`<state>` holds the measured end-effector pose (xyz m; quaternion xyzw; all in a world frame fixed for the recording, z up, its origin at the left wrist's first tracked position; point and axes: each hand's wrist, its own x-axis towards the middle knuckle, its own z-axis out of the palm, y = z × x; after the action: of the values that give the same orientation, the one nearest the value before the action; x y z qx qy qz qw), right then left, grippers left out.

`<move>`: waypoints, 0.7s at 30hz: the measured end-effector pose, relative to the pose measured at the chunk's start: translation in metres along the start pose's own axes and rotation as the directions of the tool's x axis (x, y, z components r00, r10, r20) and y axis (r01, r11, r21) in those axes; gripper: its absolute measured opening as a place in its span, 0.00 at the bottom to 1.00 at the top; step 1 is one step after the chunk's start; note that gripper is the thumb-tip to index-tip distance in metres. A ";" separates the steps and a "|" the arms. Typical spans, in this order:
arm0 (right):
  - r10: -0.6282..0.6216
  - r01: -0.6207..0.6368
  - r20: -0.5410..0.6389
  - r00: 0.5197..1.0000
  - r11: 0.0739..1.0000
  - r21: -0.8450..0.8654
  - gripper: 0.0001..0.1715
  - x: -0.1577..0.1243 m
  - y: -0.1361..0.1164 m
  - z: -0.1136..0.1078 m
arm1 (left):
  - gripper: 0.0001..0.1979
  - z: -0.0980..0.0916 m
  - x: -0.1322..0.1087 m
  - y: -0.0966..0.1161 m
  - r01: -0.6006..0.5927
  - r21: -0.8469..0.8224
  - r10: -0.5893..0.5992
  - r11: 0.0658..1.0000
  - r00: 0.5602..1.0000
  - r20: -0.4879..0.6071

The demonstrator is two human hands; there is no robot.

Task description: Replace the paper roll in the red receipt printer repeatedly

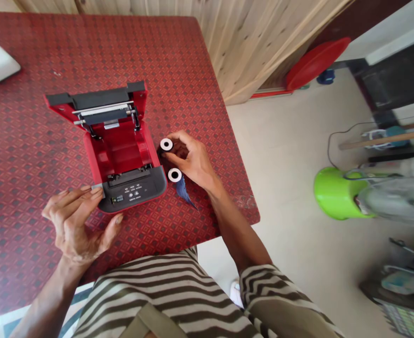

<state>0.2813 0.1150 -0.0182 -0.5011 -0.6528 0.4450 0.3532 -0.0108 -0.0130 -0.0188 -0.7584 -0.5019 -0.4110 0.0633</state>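
Red printer [122, 157], open black-edged lid [103, 98]; glossy bay [125, 141], white-marked panel [141, 190]

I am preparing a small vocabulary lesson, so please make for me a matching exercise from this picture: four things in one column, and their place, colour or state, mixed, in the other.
Things
1. left hand
2. machine
3. two rolls
4. right hand

Descriptions
A. red and black, its lid raised
B. at the farther roll
C. touching the machine's front left corner
D. white around dark centres

Pairs: 1-C, 2-A, 3-D, 4-B
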 end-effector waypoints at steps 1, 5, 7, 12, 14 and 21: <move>-0.004 0.004 0.006 1.000 1.000 -0.006 0.19 -0.002 0.000 -0.004 | 0.35 0.000 0.000 0.000 0.001 0.003 -0.001 1.000 1.000 -0.001; -0.008 0.006 -0.026 1.000 0.997 -0.078 0.20 -0.024 -0.002 -0.031 | 0.34 -0.001 0.000 0.000 0.008 0.001 -0.008 1.000 1.000 0.010; -0.001 0.008 0.053 0.999 0.990 -0.139 0.15 -0.038 -0.004 -0.042 | 0.34 -0.002 0.002 0.001 0.027 -0.006 -0.027 1.000 0.999 0.022; -0.076 0.111 0.217 0.973 0.981 -0.158 0.25 -0.055 -0.002 -0.036 | 0.35 -0.003 0.004 0.003 0.037 -0.014 -0.036 0.999 0.998 0.052; -0.093 0.124 0.193 0.977 0.981 -0.153 0.21 -0.055 0.000 -0.028 | 0.36 -0.002 0.005 0.003 0.022 -0.010 -0.021 1.000 0.999 0.029; -0.271 0.291 0.144 0.952 0.945 -0.147 0.21 -0.054 -0.049 -0.043 | 0.39 -0.001 0.009 0.009 -0.022 -0.044 0.022 0.999 1.000 0.005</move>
<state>0.3168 0.0679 0.0424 -0.4024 -0.7729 0.3635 0.3295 -0.0030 -0.0121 -0.0091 -0.7662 -0.4845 -0.4192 0.0497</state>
